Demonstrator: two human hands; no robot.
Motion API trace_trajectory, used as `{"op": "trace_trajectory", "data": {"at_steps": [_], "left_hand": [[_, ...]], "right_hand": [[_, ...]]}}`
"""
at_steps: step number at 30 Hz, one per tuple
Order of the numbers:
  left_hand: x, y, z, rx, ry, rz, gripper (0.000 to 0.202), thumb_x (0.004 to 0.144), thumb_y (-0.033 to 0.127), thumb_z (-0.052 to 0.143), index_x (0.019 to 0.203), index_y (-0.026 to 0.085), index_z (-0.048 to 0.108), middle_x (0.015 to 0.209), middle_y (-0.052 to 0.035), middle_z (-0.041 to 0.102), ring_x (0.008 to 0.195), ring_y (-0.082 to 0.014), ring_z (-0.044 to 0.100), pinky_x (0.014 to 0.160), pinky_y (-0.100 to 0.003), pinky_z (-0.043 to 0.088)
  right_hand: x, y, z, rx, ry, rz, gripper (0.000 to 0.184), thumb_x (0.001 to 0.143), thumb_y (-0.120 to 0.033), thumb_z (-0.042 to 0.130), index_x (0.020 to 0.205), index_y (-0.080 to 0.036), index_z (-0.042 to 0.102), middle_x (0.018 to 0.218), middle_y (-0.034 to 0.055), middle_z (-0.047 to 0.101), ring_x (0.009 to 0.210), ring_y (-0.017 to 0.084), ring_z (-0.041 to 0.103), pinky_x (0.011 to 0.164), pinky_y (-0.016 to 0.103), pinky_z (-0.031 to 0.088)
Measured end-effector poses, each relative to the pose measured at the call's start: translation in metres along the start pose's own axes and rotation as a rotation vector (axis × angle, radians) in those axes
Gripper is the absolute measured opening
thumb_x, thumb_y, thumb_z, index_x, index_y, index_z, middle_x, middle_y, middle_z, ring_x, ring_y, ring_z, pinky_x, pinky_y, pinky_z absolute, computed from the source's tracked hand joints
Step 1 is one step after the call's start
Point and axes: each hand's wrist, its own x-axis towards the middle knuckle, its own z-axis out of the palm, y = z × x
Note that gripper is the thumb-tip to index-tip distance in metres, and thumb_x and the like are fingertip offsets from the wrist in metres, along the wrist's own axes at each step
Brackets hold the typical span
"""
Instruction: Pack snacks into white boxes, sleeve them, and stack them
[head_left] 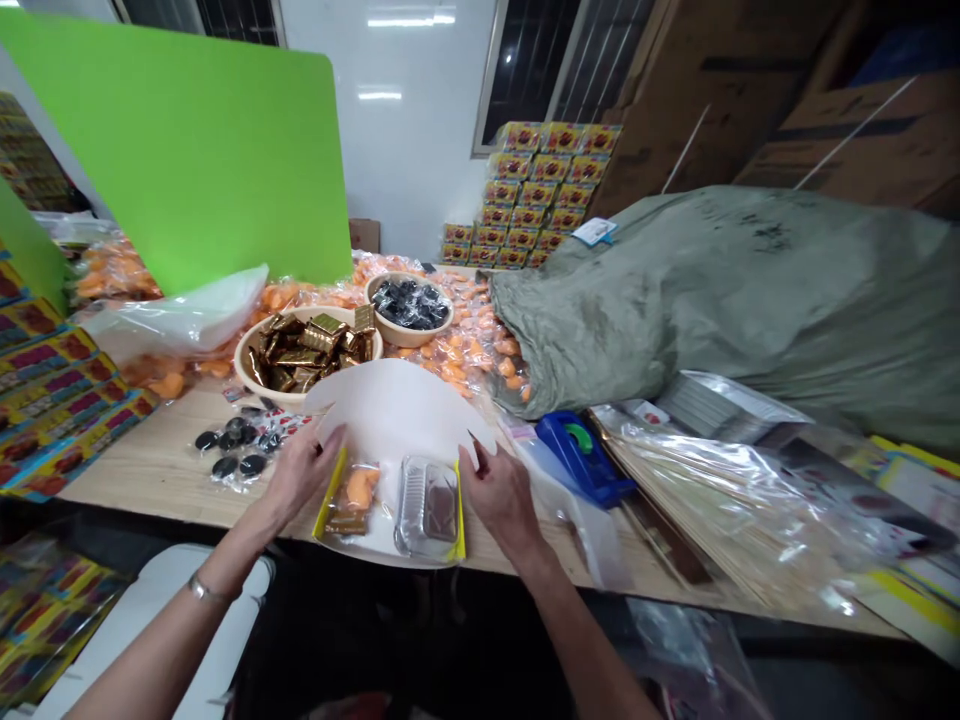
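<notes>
At the table's front edge lies a rounded white sheet (397, 400) with upright yellow edges at its left and right sides. My left hand (304, 465) is closed on its left side, the thumb on top and the fingers partly hidden. On the opposite side my right hand (502, 495) pinches the sheet's edge. Between the hands, a clear plastic tray (427, 505) with a brown-grey piece showing in it rests on the right of the sheet. An orange piece in clear wrap (361, 488) and a gold packet (347, 522) lie on the left.
Behind the sheet stand a bowl of gold packets (244, 365) and a bowl of black wrapped pieces (412, 335). Black discs (236, 435) lie left. A blue tape dispenser (577, 455), bagged sticks (720, 510) and a large green-grey sack (675, 290) occupy the right.
</notes>
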Motion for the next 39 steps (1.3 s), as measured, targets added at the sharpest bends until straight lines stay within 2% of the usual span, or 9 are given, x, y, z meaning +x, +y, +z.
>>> {"op": "trace_trajectory", "data": {"at_steps": [3, 7, 14, 19, 24, 29, 32, 35, 39], "left_hand": [[-0.025, 0.004, 0.009, 0.047, 0.021, 0.02, 0.03, 0.09, 0.04, 0.047, 0.093, 0.019, 0.069, 0.084, -0.0065, 0.071, 0.081, -0.024, 0.067, 0.079, -0.035, 0.053], [-0.045, -0.01, 0.014, -0.003, -0.09, 0.073, 0.042, 0.091, 0.039, 0.048, 0.126, 0.018, 0.058, 0.121, -0.0101, 0.068, 0.111, -0.0261, 0.063, 0.097, -0.04, 0.05], [-0.049, -0.022, 0.017, 0.001, -0.171, 0.035, 0.047, 0.094, 0.038, 0.044, 0.136, 0.017, 0.049, 0.135, -0.0128, 0.058, 0.123, -0.0274, 0.055, 0.105, -0.046, 0.044], [-0.048, -0.018, -0.003, 0.012, -0.249, 0.22, 0.068, 0.089, 0.043, 0.057, 0.147, 0.016, 0.034, 0.129, -0.0137, 0.06, 0.114, -0.0294, 0.058, 0.098, -0.043, 0.047], [-0.057, -0.026, -0.017, 0.083, -0.295, 0.393, 0.055, 0.094, 0.043, 0.047, 0.143, 0.02, 0.041, 0.102, -0.0103, 0.063, 0.096, -0.0258, 0.059, 0.091, -0.043, 0.047], [-0.066, -0.039, -0.025, 0.105, -0.403, 0.421, 0.065, 0.089, 0.045, 0.057, 0.145, 0.021, 0.037, 0.117, -0.0144, 0.055, 0.11, -0.0285, 0.054, 0.095, -0.044, 0.046], [-0.064, -0.041, -0.034, 0.121, -0.447, 0.583, 0.074, 0.087, 0.045, 0.061, 0.149, 0.024, 0.029, 0.143, -0.0187, 0.041, 0.135, -0.0352, 0.037, 0.111, -0.055, 0.029], [-0.061, -0.043, -0.038, 0.107, -0.587, 0.766, 0.076, 0.089, 0.039, 0.059, 0.153, 0.027, 0.019, 0.154, -0.0148, 0.034, 0.147, -0.034, 0.017, 0.117, -0.062, 0.005], [-0.061, -0.05, -0.032, 0.073, -0.681, 0.849, 0.063, 0.094, 0.011, 0.043, 0.151, 0.03, 0.025, 0.149, -0.0079, 0.046, 0.147, -0.0224, 0.021, 0.121, -0.053, 0.007]], "right_hand": [[-0.016, -0.002, 0.007, -0.072, 0.014, -0.007, 0.027, 0.089, -0.022, 0.04, 0.087, -0.019, 0.067, 0.074, 0.0081, 0.071, 0.072, 0.021, 0.067, 0.069, 0.029, 0.049], [-0.027, 0.001, 0.011, -0.076, 0.088, 0.053, 0.029, 0.091, -0.03, 0.042, 0.074, -0.02, 0.062, 0.063, 0.0054, 0.067, 0.061, 0.02, 0.064, 0.061, 0.028, 0.049], [-0.045, 0.008, 0.014, 0.071, 0.061, -0.051, 0.021, 0.091, -0.022, 0.044, 0.104, -0.019, 0.061, 0.092, 0.0077, 0.072, 0.084, 0.02, 0.07, 0.075, 0.031, 0.056], [-0.063, 0.03, 0.017, 0.127, 0.057, -0.213, 0.024, 0.091, -0.023, 0.052, 0.114, -0.022, 0.056, 0.108, 0.0102, 0.064, 0.102, 0.023, 0.063, 0.087, 0.04, 0.056], [-0.065, 0.036, 0.007, 0.275, -0.161, -0.259, 0.064, 0.086, -0.029, 0.065, 0.142, -0.024, 0.035, 0.141, 0.0136, 0.045, 0.131, 0.027, 0.046, 0.106, 0.048, 0.046], [-0.074, 0.047, -0.002, 0.303, -0.35, -0.404, 0.058, 0.09, -0.03, 0.059, 0.144, -0.031, 0.036, 0.151, 0.0097, 0.039, 0.142, 0.028, 0.032, 0.113, 0.051, 0.037], [-0.081, 0.057, -0.003, 0.243, -0.416, -0.428, 0.06, 0.09, -0.029, 0.059, 0.146, -0.031, 0.035, 0.155, 0.0101, 0.034, 0.145, 0.028, 0.028, 0.113, 0.051, 0.037], [-0.084, 0.063, 0.0, 0.265, -0.414, -0.428, 0.061, 0.089, -0.028, 0.06, 0.145, -0.032, 0.037, 0.156, 0.0099, 0.033, 0.146, 0.028, 0.025, 0.113, 0.051, 0.036], [-0.083, 0.069, 0.006, 0.301, -0.405, -0.46, 0.056, 0.089, -0.026, 0.061, 0.142, -0.035, 0.044, 0.154, 0.0069, 0.037, 0.145, 0.026, 0.028, 0.113, 0.049, 0.036]]}}
